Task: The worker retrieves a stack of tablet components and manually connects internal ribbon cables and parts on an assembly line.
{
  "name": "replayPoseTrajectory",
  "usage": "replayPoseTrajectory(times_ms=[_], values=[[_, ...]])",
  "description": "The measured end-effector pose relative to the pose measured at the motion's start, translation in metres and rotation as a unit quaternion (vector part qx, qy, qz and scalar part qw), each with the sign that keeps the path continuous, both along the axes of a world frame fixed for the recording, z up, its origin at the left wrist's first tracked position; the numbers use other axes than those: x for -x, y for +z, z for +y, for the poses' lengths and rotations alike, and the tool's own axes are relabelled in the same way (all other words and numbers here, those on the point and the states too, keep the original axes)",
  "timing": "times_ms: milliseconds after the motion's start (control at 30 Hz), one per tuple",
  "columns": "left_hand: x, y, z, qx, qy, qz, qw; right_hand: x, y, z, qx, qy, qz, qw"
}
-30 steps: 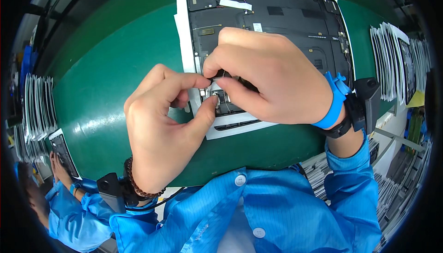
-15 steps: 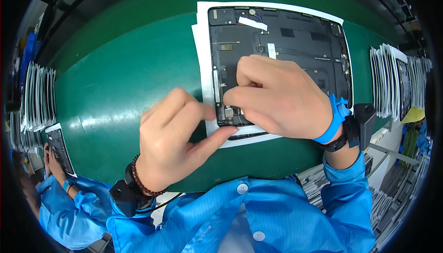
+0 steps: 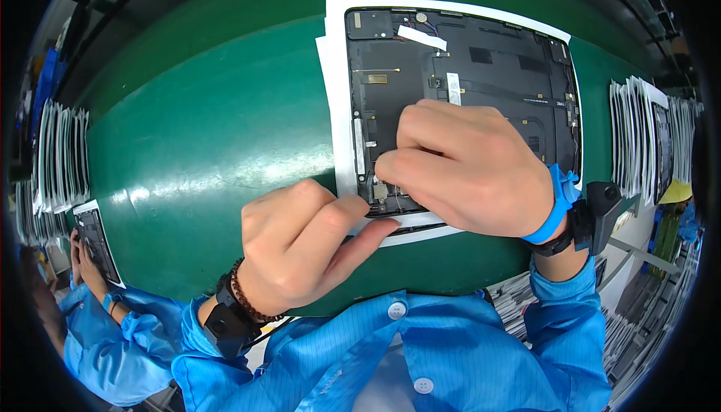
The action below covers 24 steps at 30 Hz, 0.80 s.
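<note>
In front of me an open black tablet housing [image 3: 473,74], fitted with small parts and thin cables, lies on white sheets [image 3: 342,141]. At its near left corner my left hand [image 3: 300,243] is closed, the thumb along the near edge and the curled index finger by the corner, gripping the rim. My right hand [image 3: 473,164] reaches over the housing with fingers curled and pinched just inside that corner. What those fingertips hold is hidden. Beside them show a small metal part [image 3: 381,190] and a thin light wire [image 3: 398,202].
The housing rests on a green table [image 3: 203,126]. Stacks of white-wrapped flat pieces stand at the left [image 3: 64,156] and right [image 3: 635,138]. At the lower left, a co-worker's hands [image 3: 86,262] touch another dark panel [image 3: 98,239].
My left hand has moved right and slightly nearer to me, its thumb and index closing in on the corner. My right hand and the housing appear shifted slightly right.
</note>
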<state>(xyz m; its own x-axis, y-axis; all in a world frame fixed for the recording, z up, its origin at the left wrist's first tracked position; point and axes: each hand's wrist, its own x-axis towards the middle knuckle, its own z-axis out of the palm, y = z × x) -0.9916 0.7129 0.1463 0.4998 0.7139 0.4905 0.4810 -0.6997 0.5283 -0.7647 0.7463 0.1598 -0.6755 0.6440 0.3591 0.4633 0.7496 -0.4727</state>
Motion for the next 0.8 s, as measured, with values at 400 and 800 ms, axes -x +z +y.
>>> replayPoseTrajectory(times_ms=[400,800], values=[[-0.008,0.006,-0.003,0.038,0.007,0.030,0.999,-0.002,-0.002,-0.002,0.014,-0.007,0.014,1.000],[-0.017,0.011,-0.014,0.013,0.056,0.109,0.992,-0.011,0.010,-0.006,0.046,0.002,0.040,0.998]])
